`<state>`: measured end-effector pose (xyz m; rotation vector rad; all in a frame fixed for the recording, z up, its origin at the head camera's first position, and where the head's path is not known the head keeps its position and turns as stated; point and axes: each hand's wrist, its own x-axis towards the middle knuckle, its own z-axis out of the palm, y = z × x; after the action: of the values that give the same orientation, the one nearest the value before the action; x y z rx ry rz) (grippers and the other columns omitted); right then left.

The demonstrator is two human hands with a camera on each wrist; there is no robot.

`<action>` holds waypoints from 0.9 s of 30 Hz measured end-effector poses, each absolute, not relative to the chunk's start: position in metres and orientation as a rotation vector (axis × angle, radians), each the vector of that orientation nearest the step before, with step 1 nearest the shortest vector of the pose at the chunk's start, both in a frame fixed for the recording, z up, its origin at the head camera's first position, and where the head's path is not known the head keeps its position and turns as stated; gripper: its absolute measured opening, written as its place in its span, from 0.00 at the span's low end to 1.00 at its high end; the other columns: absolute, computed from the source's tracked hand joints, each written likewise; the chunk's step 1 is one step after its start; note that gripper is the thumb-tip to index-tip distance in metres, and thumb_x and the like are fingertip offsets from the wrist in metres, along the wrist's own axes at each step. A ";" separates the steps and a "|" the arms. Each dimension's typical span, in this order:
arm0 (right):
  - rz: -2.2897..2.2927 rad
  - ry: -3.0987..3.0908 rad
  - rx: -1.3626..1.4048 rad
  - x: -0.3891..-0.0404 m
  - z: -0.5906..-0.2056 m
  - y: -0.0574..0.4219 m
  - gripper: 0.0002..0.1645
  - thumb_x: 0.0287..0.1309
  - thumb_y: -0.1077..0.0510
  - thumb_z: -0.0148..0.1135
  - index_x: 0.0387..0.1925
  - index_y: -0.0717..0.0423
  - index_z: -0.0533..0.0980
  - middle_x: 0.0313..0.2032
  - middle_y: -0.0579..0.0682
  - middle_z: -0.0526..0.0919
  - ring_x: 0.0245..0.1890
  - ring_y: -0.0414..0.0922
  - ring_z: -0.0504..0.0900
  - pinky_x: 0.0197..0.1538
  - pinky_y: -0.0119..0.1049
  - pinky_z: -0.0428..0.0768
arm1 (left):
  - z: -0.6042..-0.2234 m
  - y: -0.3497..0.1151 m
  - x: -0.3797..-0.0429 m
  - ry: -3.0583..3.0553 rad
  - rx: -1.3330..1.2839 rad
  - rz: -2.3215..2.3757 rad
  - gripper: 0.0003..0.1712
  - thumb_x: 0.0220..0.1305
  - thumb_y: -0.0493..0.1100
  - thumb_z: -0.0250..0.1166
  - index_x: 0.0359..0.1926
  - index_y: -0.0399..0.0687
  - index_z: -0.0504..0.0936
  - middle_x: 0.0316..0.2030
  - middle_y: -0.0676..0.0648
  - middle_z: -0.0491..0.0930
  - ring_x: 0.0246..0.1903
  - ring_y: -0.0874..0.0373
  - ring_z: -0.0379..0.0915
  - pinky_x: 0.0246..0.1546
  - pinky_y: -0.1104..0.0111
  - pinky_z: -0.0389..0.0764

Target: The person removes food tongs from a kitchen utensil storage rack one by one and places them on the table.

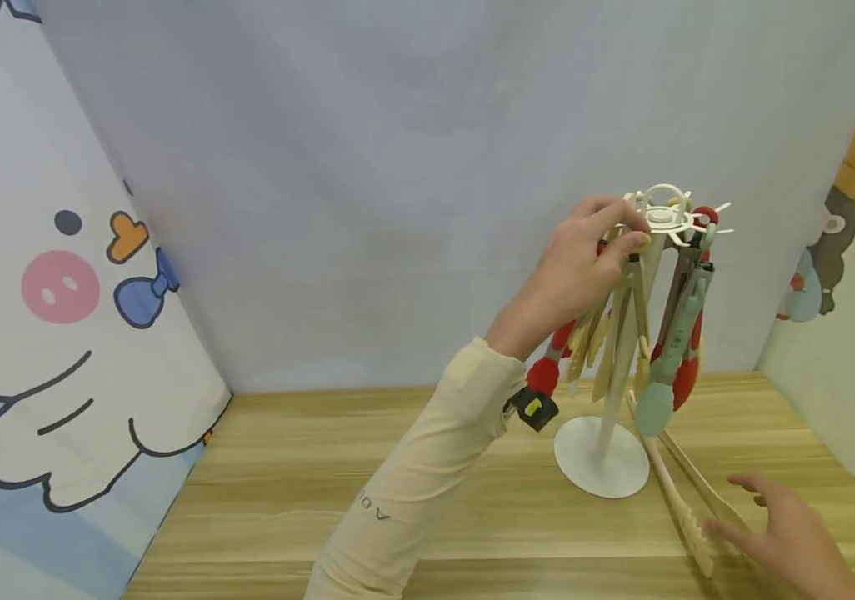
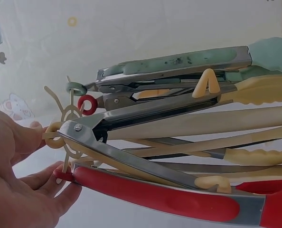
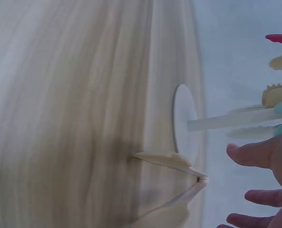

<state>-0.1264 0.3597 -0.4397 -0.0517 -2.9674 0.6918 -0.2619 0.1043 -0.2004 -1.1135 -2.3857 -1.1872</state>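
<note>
My left hand (image 1: 592, 250) is at the top of a white hanging rack (image 1: 663, 218), its thumb and finger pinching the end ring of beige-tipped tongs (image 2: 91, 128). Those tongs hang spread, metal arms downward. Red-handled tongs (image 2: 155, 192) hang beside them, their red ring close to my lower fingertips. Green tongs (image 1: 671, 358) hang on the rack's right side. Low at the right, my right hand (image 1: 787, 533) has its fingers apart and holds nothing. Near it, wooden-looking beige tongs (image 1: 675, 500) lie spread on the table.
The rack's round white base (image 1: 600, 458) stands on the wood-grain table (image 1: 307, 492). More red tongs (image 1: 688, 379) hang behind the green ones. A pale curtain (image 1: 367, 208) closes off the back, with cartoon-printed cloth (image 1: 60, 400) at the left.
</note>
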 end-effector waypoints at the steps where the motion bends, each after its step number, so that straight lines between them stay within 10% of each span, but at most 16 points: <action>1: 0.684 -2.959 -0.058 -0.127 -0.437 0.359 0.45 0.48 0.42 0.71 0.52 0.76 0.68 0.49 0.76 0.72 0.41 0.71 0.75 0.36 0.57 0.75 | -0.200 0.104 -0.262 -2.385 -1.111 -1.189 0.08 0.71 0.45 0.54 0.43 0.52 0.79 0.56 0.55 0.68 0.44 0.66 0.65 0.40 0.79 0.67; 13: 0.823 -2.680 -0.028 -0.137 -0.400 0.342 0.38 0.50 0.49 0.72 0.54 0.70 0.69 0.47 0.70 0.74 0.41 0.63 0.75 0.31 0.44 0.78 | -0.200 0.101 -0.262 -2.389 -1.099 -1.178 0.09 0.71 0.45 0.53 0.44 0.52 0.79 0.57 0.55 0.68 0.49 0.66 0.65 0.43 0.78 0.66; 20: 0.832 -2.505 0.031 -0.142 -0.383 0.334 0.35 0.45 0.54 0.75 0.53 0.65 0.72 0.46 0.63 0.76 0.36 0.21 0.66 0.28 0.21 0.71 | -0.201 0.103 -0.262 -2.388 -1.104 -1.144 0.09 0.70 0.46 0.54 0.44 0.53 0.79 0.56 0.55 0.69 0.50 0.67 0.64 0.45 0.78 0.65; 27: 0.874 -2.432 0.058 -0.147 -0.366 0.331 0.35 0.45 0.57 0.75 0.54 0.64 0.71 0.45 0.60 0.76 0.37 0.18 0.65 0.30 0.17 0.70 | -0.202 0.103 -0.262 -2.373 -1.105 -1.148 0.08 0.70 0.47 0.54 0.43 0.54 0.79 0.55 0.56 0.69 0.53 0.69 0.62 0.46 0.79 0.64</action>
<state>-0.1471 0.3308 -0.3663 0.0575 -2.4324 0.8743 -0.2619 0.1031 -0.2021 -1.1052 -2.3727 -1.1478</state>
